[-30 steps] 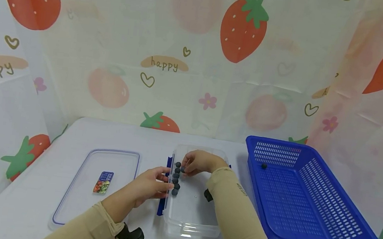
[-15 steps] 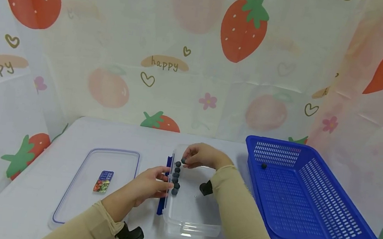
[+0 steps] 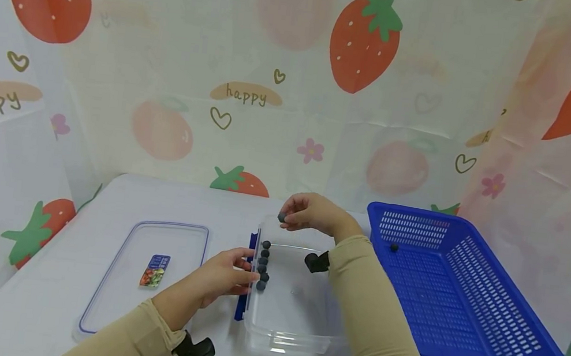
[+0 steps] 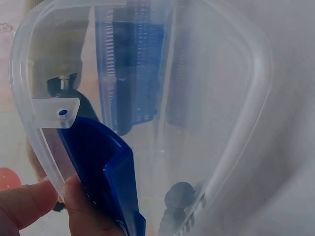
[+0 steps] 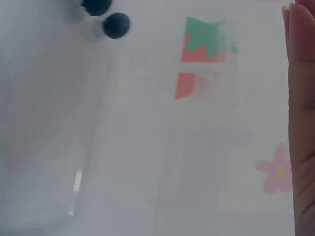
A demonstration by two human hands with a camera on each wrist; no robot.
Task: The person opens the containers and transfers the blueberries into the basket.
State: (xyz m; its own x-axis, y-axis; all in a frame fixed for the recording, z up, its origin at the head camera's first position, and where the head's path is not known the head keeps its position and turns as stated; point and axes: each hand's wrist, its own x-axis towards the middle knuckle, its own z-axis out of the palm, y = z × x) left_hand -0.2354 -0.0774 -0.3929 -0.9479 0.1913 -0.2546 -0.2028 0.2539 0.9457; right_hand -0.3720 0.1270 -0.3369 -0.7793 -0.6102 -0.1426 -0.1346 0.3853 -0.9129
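My left hand [image 3: 223, 276] grips the left wall of a clear plastic box [image 3: 294, 341] beside its blue latch [image 3: 240, 308]. Seen up close in the left wrist view, thumb and finger [image 4: 83, 211] pinch the rim near the blue latch [image 4: 108, 157]. Inside the box, several blueberries [image 3: 263, 261] line up along the left wall. Above the box's far end, my right hand [image 3: 315, 215] pinches one blueberry [image 3: 282, 217] between thumb and fingertips. Only a finger [image 5: 305, 123] of it shows in the right wrist view, with two blueberries [image 5: 116, 25] in the box.
At the right stands a blue plastic basket [image 3: 395, 329] with a single blueberry [image 3: 394, 247] in it. A clear lid with a blue seal [image 3: 155, 223] lies at the left, bearing a small printed label [image 3: 154, 271]. Behind the table hangs a strawberry-print cloth [image 3: 292, 115].
My right hand has lifted the blueberry up and away from the row, past the box's far edge. The left hand stays on the box wall.
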